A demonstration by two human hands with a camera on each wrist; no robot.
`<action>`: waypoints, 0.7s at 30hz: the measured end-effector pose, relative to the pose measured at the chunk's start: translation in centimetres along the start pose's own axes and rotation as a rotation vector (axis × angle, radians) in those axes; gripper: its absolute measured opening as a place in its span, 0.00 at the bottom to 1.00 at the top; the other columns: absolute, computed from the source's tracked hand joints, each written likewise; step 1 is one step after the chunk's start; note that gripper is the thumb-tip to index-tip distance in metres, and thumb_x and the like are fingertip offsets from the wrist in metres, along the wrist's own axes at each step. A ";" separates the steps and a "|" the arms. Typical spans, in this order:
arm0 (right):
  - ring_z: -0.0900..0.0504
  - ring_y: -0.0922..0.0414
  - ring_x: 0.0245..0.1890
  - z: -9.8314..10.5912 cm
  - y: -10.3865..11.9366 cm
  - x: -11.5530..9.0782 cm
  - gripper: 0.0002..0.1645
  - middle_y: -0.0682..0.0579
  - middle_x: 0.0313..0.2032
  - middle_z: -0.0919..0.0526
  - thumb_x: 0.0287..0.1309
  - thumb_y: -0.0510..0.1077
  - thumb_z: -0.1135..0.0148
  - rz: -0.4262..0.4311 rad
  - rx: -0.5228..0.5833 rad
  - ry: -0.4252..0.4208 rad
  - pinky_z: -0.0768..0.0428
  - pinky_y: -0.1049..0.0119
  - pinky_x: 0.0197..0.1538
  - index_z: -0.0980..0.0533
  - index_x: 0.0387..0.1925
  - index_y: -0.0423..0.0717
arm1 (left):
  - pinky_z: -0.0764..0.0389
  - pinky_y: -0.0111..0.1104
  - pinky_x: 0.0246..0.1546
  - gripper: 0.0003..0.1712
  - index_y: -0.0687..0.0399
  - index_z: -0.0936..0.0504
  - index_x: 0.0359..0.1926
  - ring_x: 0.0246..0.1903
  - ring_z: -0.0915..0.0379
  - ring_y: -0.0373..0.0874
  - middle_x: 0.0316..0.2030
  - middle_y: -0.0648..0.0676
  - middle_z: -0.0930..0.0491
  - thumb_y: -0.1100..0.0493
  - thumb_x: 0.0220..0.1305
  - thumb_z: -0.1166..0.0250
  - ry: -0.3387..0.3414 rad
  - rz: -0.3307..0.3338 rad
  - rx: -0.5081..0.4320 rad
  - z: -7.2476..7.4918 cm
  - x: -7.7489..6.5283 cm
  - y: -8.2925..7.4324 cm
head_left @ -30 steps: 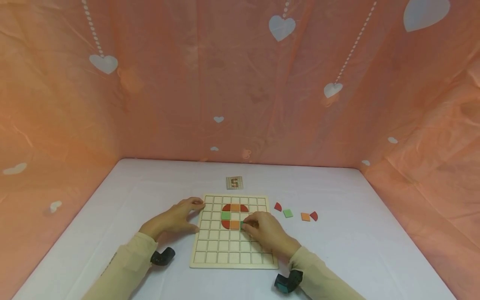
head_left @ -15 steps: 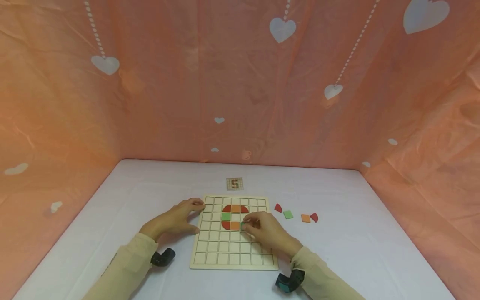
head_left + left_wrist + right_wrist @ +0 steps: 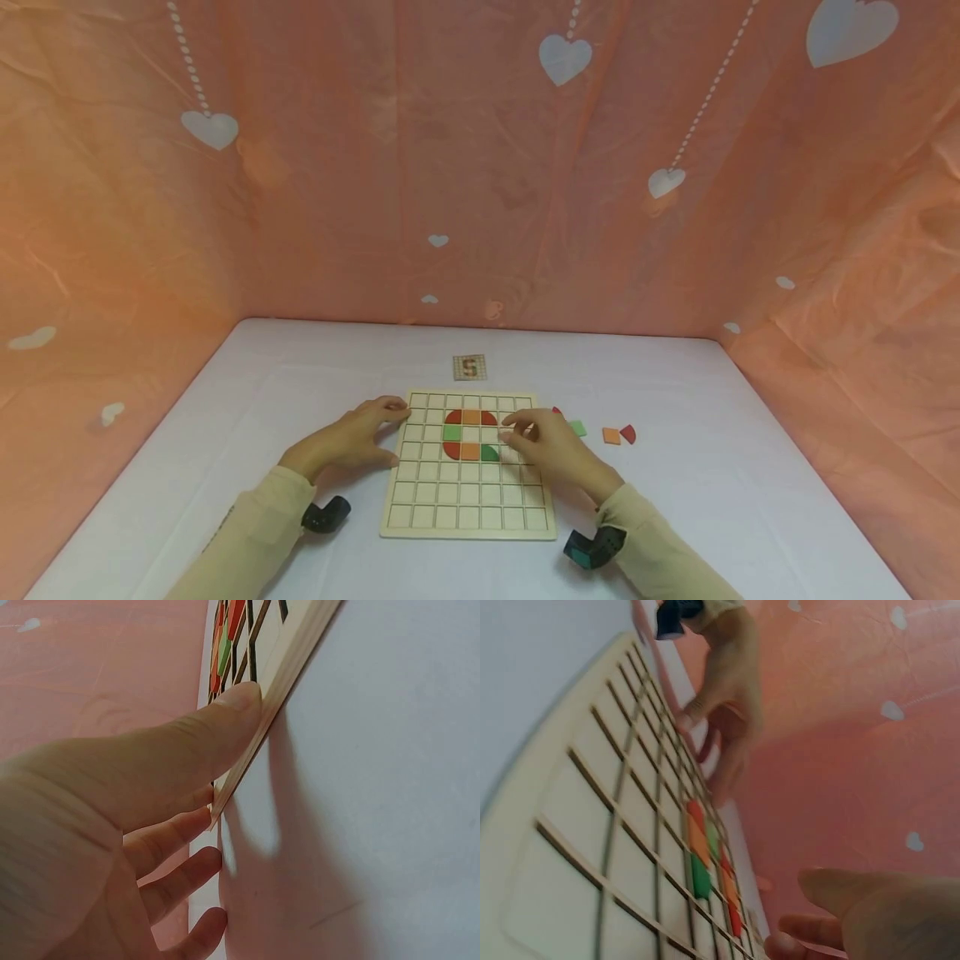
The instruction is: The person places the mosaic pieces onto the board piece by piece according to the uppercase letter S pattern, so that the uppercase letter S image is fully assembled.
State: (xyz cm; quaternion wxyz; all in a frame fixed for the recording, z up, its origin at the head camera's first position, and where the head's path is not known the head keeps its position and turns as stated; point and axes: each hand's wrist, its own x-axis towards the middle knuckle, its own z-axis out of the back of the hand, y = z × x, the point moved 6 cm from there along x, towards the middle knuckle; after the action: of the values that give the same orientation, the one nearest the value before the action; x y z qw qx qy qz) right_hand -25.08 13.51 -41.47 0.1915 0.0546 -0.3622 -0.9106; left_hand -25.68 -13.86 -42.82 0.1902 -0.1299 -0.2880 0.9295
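Note:
A pale wooden board (image 3: pixel 446 515) with a grid of square recesses lies on the white table. Red quarter-round tiles (image 3: pixel 453 417), orange square tiles (image 3: pixel 470 452) and a light green square tile (image 3: pixel 452 433) sit in its upper middle cells. A dark green quarter-round tile (image 3: pixel 489 453) fills the lower right corner of this group. My left hand (image 3: pixel 351 437) touches the board's left edge, fingers spread; in the left wrist view the thumb (image 3: pixel 232 712) rests on the rim. Above the board's right side hovers my right hand (image 3: pixel 555 446), thumb and index finger apart, holding nothing.
A small pattern card (image 3: pixel 469 367) lies behind the board. To the right are a loose orange square tile (image 3: pixel 611 436), a red quarter-round tile (image 3: pixel 628 434), and a light green tile (image 3: pixel 578 427) and red tile (image 3: pixel 557 410) partly hidden by my right hand.
My right hand has let go of the dark green quarter-round tile, now visible in its cell, and moved right and slightly away from me. The left hand has stayed at the board's edge.

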 end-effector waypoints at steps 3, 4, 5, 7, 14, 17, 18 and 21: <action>0.24 0.61 0.32 1.1 -0.1 0.1 0.17 0.54 0.36 0.16 0.66 0.49 0.35 0.003 -0.002 -0.005 0.25 0.72 0.32 0.17 0.51 0.43 | 0.43 0.62 0.74 0.46 0.63 0.32 0.72 0.74 0.45 0.65 0.73 0.63 0.36 0.57 0.54 0.23 -0.001 -0.004 0.002 0.0 0.0 0.0; 0.23 0.61 0.32 1.4 -0.2 0.1 0.17 0.52 0.36 0.16 0.66 0.48 0.35 0.012 -0.002 -0.004 0.24 0.73 0.31 0.17 0.51 0.42 | 0.43 0.63 0.74 0.46 0.63 0.31 0.72 0.74 0.45 0.65 0.73 0.63 0.36 0.57 0.54 0.23 -0.001 -0.006 0.004 0.0 0.1 0.0; 0.23 0.61 0.32 1.8 -0.2 0.1 0.18 0.51 0.37 0.15 0.67 0.48 0.35 0.022 -0.001 -0.002 0.24 0.73 0.31 0.17 0.51 0.42 | 0.43 0.63 0.74 0.46 0.63 0.31 0.72 0.74 0.45 0.66 0.73 0.63 0.36 0.57 0.54 0.23 -0.001 -0.009 0.008 0.0 0.1 0.0; 0.23 0.61 0.31 2.7 -0.4 0.1 0.18 0.49 0.38 0.15 0.67 0.47 0.36 0.043 0.003 0.001 0.24 0.73 0.30 0.18 0.52 0.40 | 0.43 0.62 0.75 0.46 0.62 0.31 0.72 0.75 0.45 0.65 0.73 0.62 0.36 0.57 0.53 0.23 -0.002 -0.003 0.004 0.0 0.1 0.1; 0.19 0.56 0.32 5.3 -1.6 0.0 0.19 0.42 0.41 0.14 0.68 0.43 0.38 0.063 0.042 -0.016 0.19 0.69 0.30 0.19 0.54 0.35 | 0.43 0.63 0.75 0.47 0.61 0.31 0.72 0.75 0.45 0.65 0.73 0.62 0.36 0.57 0.53 0.22 0.002 0.011 0.002 -0.1 0.0 0.2; 0.17 0.54 0.33 6.0 -2.6 0.2 0.19 0.39 0.42 0.13 0.69 0.42 0.38 0.044 0.078 -0.009 0.16 0.66 0.29 0.19 0.54 0.33 | 0.42 0.62 0.75 0.46 0.61 0.31 0.72 0.75 0.45 0.65 0.73 0.61 0.36 0.57 0.53 0.22 0.005 0.013 0.002 -0.1 0.0 0.2; 0.17 0.53 0.33 6.2 -2.9 0.2 0.18 0.38 0.43 0.13 0.68 0.42 0.38 0.036 0.084 -0.010 0.16 0.65 0.30 0.19 0.53 0.33 | 0.42 0.62 0.75 0.46 0.61 0.31 0.72 0.75 0.45 0.65 0.74 0.61 0.37 0.57 0.54 0.23 0.006 0.012 0.000 -0.1 0.0 0.2; 0.17 0.56 0.35 6.9 -3.8 0.3 0.17 0.37 0.45 0.12 0.68 0.41 0.38 0.044 0.055 -0.020 0.17 0.67 0.35 0.18 0.52 0.33 | 0.42 0.61 0.75 0.45 0.60 0.31 0.72 0.75 0.46 0.64 0.74 0.61 0.37 0.57 0.55 0.23 0.012 0.010 -0.004 -0.1 0.1 0.2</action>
State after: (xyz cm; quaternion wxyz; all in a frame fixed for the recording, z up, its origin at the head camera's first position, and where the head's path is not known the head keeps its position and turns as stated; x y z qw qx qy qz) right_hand -28.22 20.33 -39.02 0.2065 0.0426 -0.3899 -0.8964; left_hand -25.79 -13.93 -43.04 0.1869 -0.1375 -0.2881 0.9291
